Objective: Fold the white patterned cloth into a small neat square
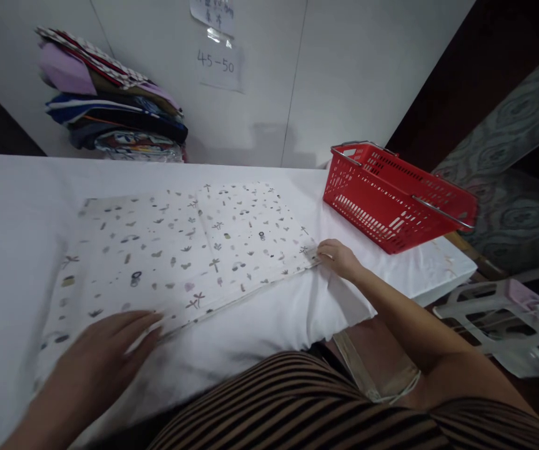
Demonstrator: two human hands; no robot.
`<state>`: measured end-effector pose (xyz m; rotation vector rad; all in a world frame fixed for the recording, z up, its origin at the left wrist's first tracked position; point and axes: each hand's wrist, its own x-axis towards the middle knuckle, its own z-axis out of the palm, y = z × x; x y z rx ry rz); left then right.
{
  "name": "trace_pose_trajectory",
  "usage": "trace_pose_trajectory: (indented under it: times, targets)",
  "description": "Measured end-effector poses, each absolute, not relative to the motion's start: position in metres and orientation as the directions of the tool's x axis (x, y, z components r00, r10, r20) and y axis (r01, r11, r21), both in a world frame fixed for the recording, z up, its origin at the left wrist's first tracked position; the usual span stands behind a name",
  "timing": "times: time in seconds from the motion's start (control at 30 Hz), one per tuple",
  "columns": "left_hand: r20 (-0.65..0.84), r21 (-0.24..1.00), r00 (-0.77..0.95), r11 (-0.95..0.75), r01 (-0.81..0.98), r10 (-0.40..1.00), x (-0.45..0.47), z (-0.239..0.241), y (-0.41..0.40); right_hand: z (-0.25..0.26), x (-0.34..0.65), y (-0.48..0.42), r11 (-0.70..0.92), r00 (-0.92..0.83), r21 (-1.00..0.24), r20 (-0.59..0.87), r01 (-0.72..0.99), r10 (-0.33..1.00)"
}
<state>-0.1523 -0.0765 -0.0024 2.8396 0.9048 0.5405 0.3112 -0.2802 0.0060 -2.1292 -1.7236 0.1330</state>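
Observation:
A white cloth printed with small dark motifs (180, 250) lies folded flat on a table covered in white (11, 219). My left hand (110, 347) rests palm down on the cloth's near edge, fingers spread and blurred. At the cloth's right near corner my right hand (339, 256) pinches the fabric edge between fingers and thumb.
A red plastic basket with metal handles (393, 197) stands tilted at the table's right end. A stack of folded fabrics (114, 106) leans on the white wall at the back left. A paper marked 45-50 (220, 62) hangs on the wall. A pale plastic frame (503, 315) lies right, below the table.

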Motion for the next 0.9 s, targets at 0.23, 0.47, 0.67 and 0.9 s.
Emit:
trace_pose_trajectory:
  times: [0.23,0.47,0.67,0.9]
  targets:
    - [0.166,0.276,0.946,-0.934,0.227,0.279,0.007,0.016,-0.125,0.003,0.289,-0.278,0.005,0.029,-0.299,0.11,0.954,0.993]
    - [0.125,0.194,0.961,-0.956,0.22,0.247,0.073,-0.005,-0.133,-0.013,0.297,-0.277,0.047,-0.009,-0.157,0.236,0.986,0.972]
    - [0.127,0.17,0.955,-0.954,0.245,0.268,0.087,-0.016,-0.136,-0.015,0.301,-0.276,0.072,-0.026,-0.16,0.274,0.985,0.962]
    - [0.13,0.172,0.949,-0.949,0.265,0.288,0.094,-0.015,-0.136,-0.014,0.302,-0.272,0.088,-0.037,-0.175,0.276,0.981,0.96]
